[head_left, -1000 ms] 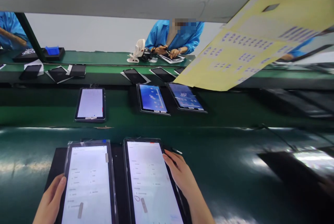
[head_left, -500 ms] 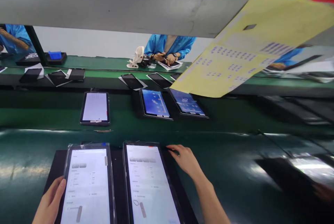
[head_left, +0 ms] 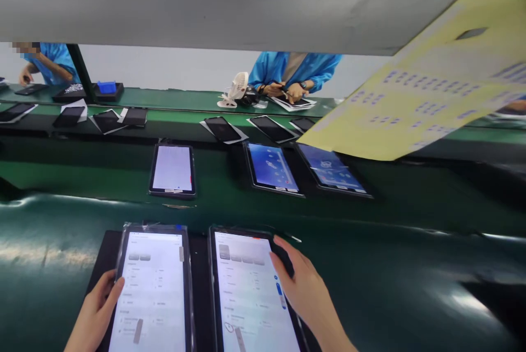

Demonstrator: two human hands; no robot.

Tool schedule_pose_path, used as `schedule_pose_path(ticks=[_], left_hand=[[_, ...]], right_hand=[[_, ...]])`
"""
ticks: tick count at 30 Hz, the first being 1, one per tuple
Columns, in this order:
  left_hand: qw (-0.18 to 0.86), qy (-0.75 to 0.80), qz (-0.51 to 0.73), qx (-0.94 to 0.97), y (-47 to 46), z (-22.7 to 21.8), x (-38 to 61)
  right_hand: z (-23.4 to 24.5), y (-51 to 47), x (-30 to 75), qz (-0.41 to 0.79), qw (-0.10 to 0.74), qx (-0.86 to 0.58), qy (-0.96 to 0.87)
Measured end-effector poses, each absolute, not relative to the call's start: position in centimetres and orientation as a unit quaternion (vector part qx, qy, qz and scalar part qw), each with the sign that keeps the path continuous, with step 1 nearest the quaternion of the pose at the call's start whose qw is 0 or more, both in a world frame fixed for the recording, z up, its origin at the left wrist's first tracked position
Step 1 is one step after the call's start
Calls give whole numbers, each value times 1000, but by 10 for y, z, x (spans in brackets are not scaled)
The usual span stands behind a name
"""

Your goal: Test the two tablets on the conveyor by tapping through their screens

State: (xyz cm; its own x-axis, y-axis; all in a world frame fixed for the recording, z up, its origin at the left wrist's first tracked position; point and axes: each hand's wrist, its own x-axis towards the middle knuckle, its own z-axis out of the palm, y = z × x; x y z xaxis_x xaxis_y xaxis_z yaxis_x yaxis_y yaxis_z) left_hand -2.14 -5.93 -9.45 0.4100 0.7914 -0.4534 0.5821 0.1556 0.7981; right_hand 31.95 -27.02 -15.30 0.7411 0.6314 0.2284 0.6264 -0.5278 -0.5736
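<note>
Two lit tablets lie side by side on a black mat [head_left: 200, 286]. My left hand [head_left: 96, 308] holds the left edge of the left tablet [head_left: 152, 297], thumb on top at the rim and fingers curled at the side. At the upper right edge of the right tablet [head_left: 246, 292] is my right hand [head_left: 306, 286], its thumb over the screen's border and its fingers along the side. Both screens show white pages with small text and grey blocks. A blue slider [head_left: 280, 292] shows near my right thumb.
Farther back on the green belt lie a white-screened tablet [head_left: 171, 169] and two blue-screened tablets [head_left: 273, 167] [head_left: 331, 168]. Dark tablets on white sheets line the ledge beyond. A yellow paper sheet [head_left: 411, 100] hangs at right under a grey beam [head_left: 205, 12]. Co-workers in blue [head_left: 296, 75] sit opposite, near a white fan [head_left: 236, 89].
My right hand has moved from beside the right tablet's upper corner onto its edge. A blue slider has appeared on that screen. My left hand keeps its hold; the view has turned slightly left.
</note>
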Motion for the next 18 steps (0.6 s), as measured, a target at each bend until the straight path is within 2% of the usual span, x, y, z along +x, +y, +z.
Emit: schedule_pose_path(ticks=[3, 7, 12, 15, 16, 18], left_hand=[[549, 528, 114, 638, -62, -96, -22], [555, 527, 122, 632, -64, -99, -22], [556, 525, 112, 634, -63, -103, -23], [553, 518, 90, 647, -63, -96, -28], [516, 515, 106, 676, -64, -90, -30], [373, 508, 199, 750, -70, -75, -34]], right_hand=[[-156, -277, 273, 1, 331, -854, -401], [-146, -277, 234, 71, 338, -820, -456], [-114, -252, 187, 192, 450, -784, -382], [-104, -226, 158, 196, 457, -742, -449], [-103, -217, 151, 194, 441, -730, -486], [-102, -201, 142, 193, 399, -704, -555]])
